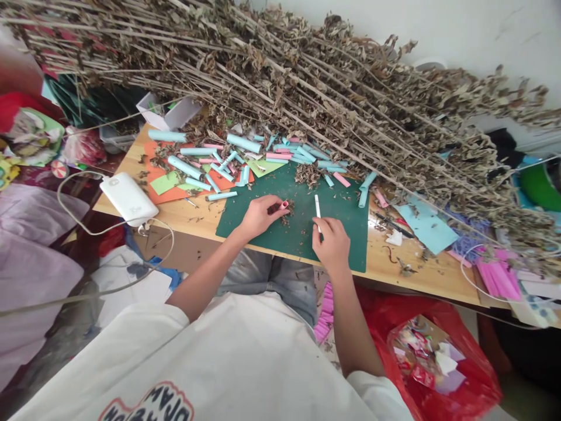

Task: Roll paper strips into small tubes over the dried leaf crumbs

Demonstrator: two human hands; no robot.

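My left hand [260, 217] is closed around a small pink paper tube [284, 205], whose open end points to the right. Crumbled dry leaves [287, 216] lie on the green mat [272, 237] beside and under its fingertips. In my right hand [332, 241] is a slim white stick [318, 206], pen-like, held nearly upright with its tip pointing away from me. The two hands are apart above the mat. Beyond them is a small heap of dried leaves [308, 174], and rolled blue paper tubes [243, 142] and pink ones lie scattered behind the mat.
A big pile of dried leafy stalks [280, 76] spans the table's back. At left sits a white power bank [128, 199] with cables; orange paper [175, 192] lies near it. Blue paper [427, 225] and a black pen [394, 225] are at right. Below hangs a red trash bag [477, 374].
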